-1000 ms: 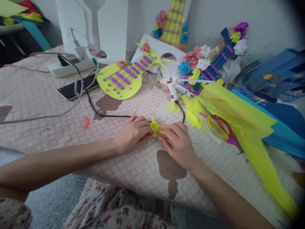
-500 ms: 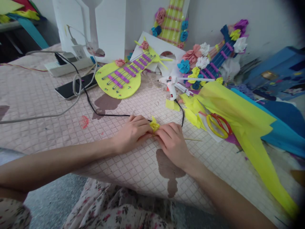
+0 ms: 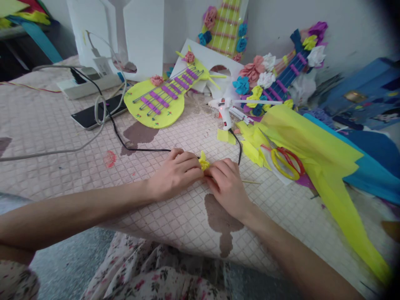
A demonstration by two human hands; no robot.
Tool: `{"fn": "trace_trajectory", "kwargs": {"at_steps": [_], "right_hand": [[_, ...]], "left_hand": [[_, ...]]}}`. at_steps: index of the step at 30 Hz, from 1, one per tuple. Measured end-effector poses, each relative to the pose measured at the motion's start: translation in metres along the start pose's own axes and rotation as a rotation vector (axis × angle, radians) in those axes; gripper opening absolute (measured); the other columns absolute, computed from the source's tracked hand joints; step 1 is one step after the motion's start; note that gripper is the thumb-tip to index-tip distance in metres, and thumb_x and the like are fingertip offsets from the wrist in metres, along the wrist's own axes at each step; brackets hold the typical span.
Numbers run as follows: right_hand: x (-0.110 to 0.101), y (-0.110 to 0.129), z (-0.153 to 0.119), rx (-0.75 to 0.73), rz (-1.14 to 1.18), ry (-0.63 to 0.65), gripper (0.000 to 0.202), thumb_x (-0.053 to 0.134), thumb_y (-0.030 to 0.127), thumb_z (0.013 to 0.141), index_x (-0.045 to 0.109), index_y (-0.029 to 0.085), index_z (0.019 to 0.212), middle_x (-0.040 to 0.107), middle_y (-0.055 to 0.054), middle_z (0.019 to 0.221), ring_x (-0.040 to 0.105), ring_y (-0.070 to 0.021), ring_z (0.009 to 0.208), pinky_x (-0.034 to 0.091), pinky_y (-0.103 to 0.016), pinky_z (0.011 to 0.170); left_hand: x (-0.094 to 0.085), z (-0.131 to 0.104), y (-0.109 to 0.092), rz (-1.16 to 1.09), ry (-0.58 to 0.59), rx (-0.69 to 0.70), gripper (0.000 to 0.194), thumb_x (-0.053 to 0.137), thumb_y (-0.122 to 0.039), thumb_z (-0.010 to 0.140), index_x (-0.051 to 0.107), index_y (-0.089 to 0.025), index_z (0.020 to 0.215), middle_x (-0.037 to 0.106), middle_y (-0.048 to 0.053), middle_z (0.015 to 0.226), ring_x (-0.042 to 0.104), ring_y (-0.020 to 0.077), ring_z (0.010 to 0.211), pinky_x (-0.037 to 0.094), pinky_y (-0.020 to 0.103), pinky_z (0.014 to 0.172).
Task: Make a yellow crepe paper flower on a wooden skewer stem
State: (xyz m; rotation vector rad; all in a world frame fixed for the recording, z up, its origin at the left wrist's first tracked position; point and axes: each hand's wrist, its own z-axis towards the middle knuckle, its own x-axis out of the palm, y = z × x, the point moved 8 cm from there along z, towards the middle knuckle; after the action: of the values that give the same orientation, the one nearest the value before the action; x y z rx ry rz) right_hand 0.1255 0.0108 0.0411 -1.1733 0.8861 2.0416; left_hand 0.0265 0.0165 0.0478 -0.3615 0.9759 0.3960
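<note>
Between my fingertips, near the middle of the table, is a small crumpled piece of yellow paper point(image 3: 204, 163). My left hand point(image 3: 179, 173) pinches it from the left, its fingers curled and pressed together. From the right, my right hand point(image 3: 227, 185) closes its fingers on the same piece. A thin stick point(image 3: 252, 182) pokes out to the right from behind my right hand; its other end is hidden. Behind my hands stands a white glue gun point(image 3: 224, 113) with a small red light, and a black cord runs from it.
Red and yellow scissors point(image 3: 286, 163) lie on yellow paper point(image 3: 312, 141) at the right. A yellow paper guitar point(image 3: 156, 104), a phone point(image 3: 90, 116) and a power strip point(image 3: 87, 86) are further back. Cables cross the left side. Flowered guitars lean at the wall.
The yellow piece and my left fingertips have shifted slightly to the right. Less of the stick shows beyond my right hand. Both hands keep their grip.
</note>
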Motion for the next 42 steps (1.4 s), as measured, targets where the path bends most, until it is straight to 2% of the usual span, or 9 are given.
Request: {"fn": "trace_trajectory", "kwargs": {"at_steps": [5,11,16,22,30,33,38,42], "right_hand": [[0.001,-0.001,0.000,0.023,0.051,0.003,0.012,0.049,0.020,0.089,0.058,0.019,0.081,0.059,-0.005,0.084,0.047,-0.0214,0.087,0.037,-0.037,0.076],[0.002,-0.004,0.000,0.035,0.055,0.004,0.011,0.051,0.019,0.088,0.058,0.019,0.080,0.060,-0.005,0.084,0.048,-0.0208,0.087,0.037,-0.037,0.077],[0.004,-0.004,-0.002,0.028,0.039,0.014,0.009,0.052,0.020,0.088,0.059,0.019,0.082,0.060,-0.005,0.086,0.048,-0.0212,0.089,0.037,-0.038,0.079],[-0.002,0.001,-0.002,-0.026,0.009,-0.033,0.011,0.051,0.019,0.088,0.060,0.019,0.082,0.061,-0.005,0.087,0.047,-0.0207,0.088,0.037,-0.037,0.079],[-0.005,0.000,-0.003,-0.004,0.032,-0.061,0.014,0.049,0.018,0.089,0.059,0.019,0.079,0.060,-0.005,0.083,0.048,-0.0203,0.086,0.039,-0.037,0.078],[-0.007,0.000,-0.004,0.002,0.051,-0.095,0.009,0.050,0.017,0.088,0.059,0.019,0.085,0.059,-0.006,0.088,0.050,-0.0207,0.088,0.041,-0.037,0.079],[-0.018,0.009,-0.008,-0.097,0.077,-0.203,0.011,0.051,0.013,0.087,0.060,0.020,0.088,0.059,-0.005,0.090,0.051,-0.0183,0.088,0.042,-0.036,0.081],[-0.015,0.012,-0.008,-0.123,-0.013,-0.183,0.008,0.054,0.015,0.087,0.061,0.019,0.086,0.061,-0.006,0.090,0.050,-0.0192,0.088,0.041,-0.037,0.082]], "left_hand": [[-0.005,-0.002,-0.004,0.025,-0.050,0.053,0.012,0.047,-0.019,0.093,0.058,-0.022,0.096,0.067,-0.001,0.096,0.054,0.0175,0.098,0.035,0.038,0.086],[-0.007,-0.002,-0.001,0.044,-0.076,0.037,0.011,0.050,-0.020,0.092,0.060,-0.024,0.096,0.068,-0.002,0.093,0.055,0.0163,0.095,0.034,0.037,0.084],[-0.004,-0.002,-0.001,0.045,-0.057,0.038,0.008,0.053,-0.019,0.091,0.060,-0.022,0.094,0.068,-0.001,0.091,0.055,0.0168,0.094,0.035,0.037,0.084],[0.001,-0.002,0.004,0.021,-0.019,-0.019,0.012,0.049,-0.024,0.093,0.060,-0.020,0.093,0.067,0.001,0.089,0.053,0.0176,0.094,0.036,0.037,0.084],[0.001,0.000,0.006,-0.016,-0.008,-0.056,0.014,0.048,-0.024,0.093,0.060,-0.018,0.089,0.066,0.004,0.089,0.053,0.0182,0.092,0.036,0.035,0.081],[0.001,0.000,0.006,-0.046,-0.016,-0.061,0.012,0.049,-0.022,0.092,0.060,-0.018,0.088,0.066,0.003,0.089,0.053,0.0184,0.092,0.036,0.035,0.081],[0.002,-0.001,0.008,-0.071,-0.014,-0.086,0.011,0.050,-0.022,0.091,0.060,-0.018,0.087,0.066,0.003,0.089,0.052,0.0182,0.092,0.035,0.035,0.082],[0.003,-0.001,0.009,-0.082,-0.008,-0.096,0.013,0.049,-0.022,0.092,0.060,-0.018,0.087,0.066,0.003,0.089,0.052,0.0180,0.091,0.035,0.035,0.082]]}}
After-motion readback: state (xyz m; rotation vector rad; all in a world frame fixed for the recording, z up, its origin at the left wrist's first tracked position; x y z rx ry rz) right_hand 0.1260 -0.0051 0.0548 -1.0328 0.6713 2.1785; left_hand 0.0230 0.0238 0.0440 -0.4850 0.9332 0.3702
